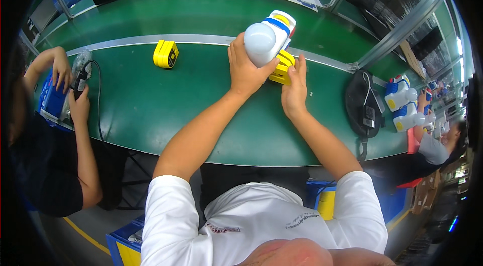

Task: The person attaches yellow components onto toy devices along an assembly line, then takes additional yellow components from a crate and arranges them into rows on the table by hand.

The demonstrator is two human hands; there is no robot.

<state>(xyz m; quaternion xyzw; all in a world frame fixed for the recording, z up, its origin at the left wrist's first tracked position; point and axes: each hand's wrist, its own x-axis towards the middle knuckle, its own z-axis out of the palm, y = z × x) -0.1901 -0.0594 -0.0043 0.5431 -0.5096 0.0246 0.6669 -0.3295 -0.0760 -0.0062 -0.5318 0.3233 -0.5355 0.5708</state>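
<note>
Head view: near the green counter's (251,140) far edge, left hand (245,67) clamps a domed white-blue plastic device (262,42); right hand (295,90) touches a yellow plastic block (282,67), grip unclear; likely fitting, needing alignment.

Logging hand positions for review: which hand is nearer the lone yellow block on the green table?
Left. The left hand is right of that yellow block, apart from it; the right hand is farther right.

The device (278,33) is white with a blue band (276,24); its dome (260,39), milky white. The right block (282,70) is yellow, the left block (162,54) yellow with a black face (173,56). The table (236,132) is green, the right bag (358,100) black, the near shirt (261,203) white with dark print (225,230).
</note>
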